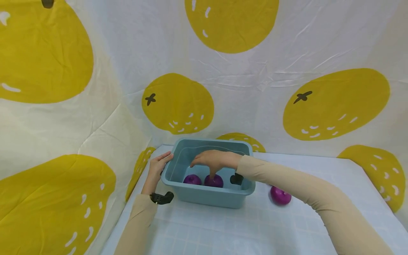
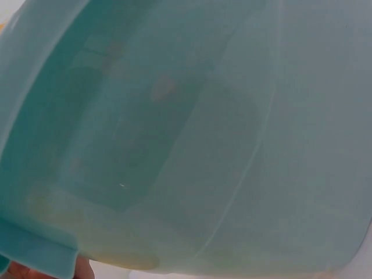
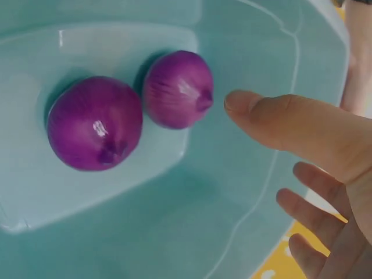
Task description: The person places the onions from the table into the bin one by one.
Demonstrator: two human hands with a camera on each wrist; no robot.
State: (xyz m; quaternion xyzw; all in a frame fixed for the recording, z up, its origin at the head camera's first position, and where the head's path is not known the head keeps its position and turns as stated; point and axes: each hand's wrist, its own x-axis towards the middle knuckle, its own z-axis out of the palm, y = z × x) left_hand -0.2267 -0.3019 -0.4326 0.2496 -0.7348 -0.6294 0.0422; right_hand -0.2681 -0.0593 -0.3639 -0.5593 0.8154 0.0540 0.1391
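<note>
A blue-green plastic tub (image 1: pixel 207 196) stands on the table, its side wall (image 2: pixel 232 145) filling most of the left wrist view. My left hand (image 1: pixel 157 165) grips the rim at the tub's left end. Inside lie two red onions; the larger onion (image 3: pixel 96 123) and the smaller onion (image 3: pixel 179 90) sit side by side on the bottom. Over them, within the tub, is my right hand (image 1: pixel 215 159), fingers apart and holding nothing. Its thumb (image 3: pixel 273 119) points toward the smaller onion without touching it. Another red onion (image 1: pixel 280 196) lies on the table right of the tub, beside my right forearm.
A pale checked cloth covers the table (image 1: pixel 204 233). White curtains (image 1: pixel 248 88) printed with yellow fruit rise behind and to the left. My left wrist carries a black strap (image 1: pixel 162 198).
</note>
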